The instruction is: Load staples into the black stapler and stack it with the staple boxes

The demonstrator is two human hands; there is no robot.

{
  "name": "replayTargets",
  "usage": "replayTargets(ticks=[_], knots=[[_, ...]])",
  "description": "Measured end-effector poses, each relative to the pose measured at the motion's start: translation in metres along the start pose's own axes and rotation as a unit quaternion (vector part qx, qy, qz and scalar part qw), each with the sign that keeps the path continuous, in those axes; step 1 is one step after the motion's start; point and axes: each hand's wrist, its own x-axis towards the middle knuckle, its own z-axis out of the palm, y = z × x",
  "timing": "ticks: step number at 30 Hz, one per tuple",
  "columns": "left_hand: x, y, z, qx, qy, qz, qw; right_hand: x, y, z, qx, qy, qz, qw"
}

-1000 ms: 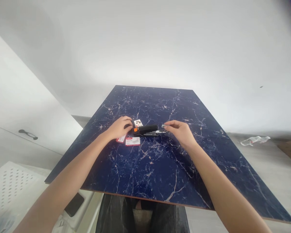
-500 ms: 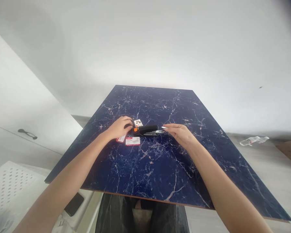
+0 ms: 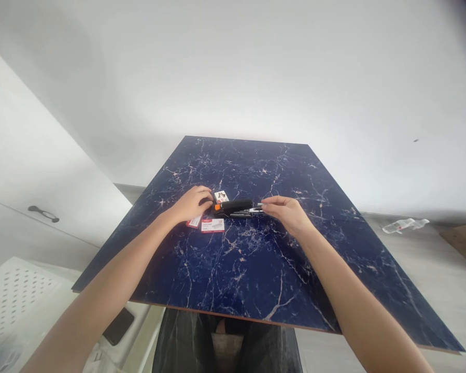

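Observation:
A black stapler with an orange end lies swung open on the dark blue marble table. My left hand rests on its orange end, fingers curled over it. My right hand pinches the tip of the stapler's metal rail at its right end. Small red and white staple boxes lie just in front of my left hand, and another small box sits behind the stapler.
A white cabinet with a dark handle stands at the left. A white perforated surface and a dark phone lie below the table's left edge. A clear plastic wrapper lies on the floor at the right.
My right hand dipped slightly toward the table, then came back to the stapler's metal tip. My left hand and the stapler have stayed put.

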Motion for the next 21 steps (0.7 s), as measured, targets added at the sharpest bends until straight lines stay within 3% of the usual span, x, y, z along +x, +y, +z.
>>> replayTargets(ticks=[6,13,21], knots=[[0.000,0.000,0.000,0.012,-0.005,-0.005,1.000,-0.001,-0.001,0.000,-0.116,0.037,-0.040,0.992],[0.000,0.002,-0.001,0.006,-0.004,-0.006,1.000,-0.009,-0.006,0.005,-0.308,0.013,-0.166,0.937],[-0.001,-0.001,0.000,-0.002,-0.011,-0.024,1.000,-0.011,-0.010,0.005,-0.308,-0.020,-0.180,0.934]])
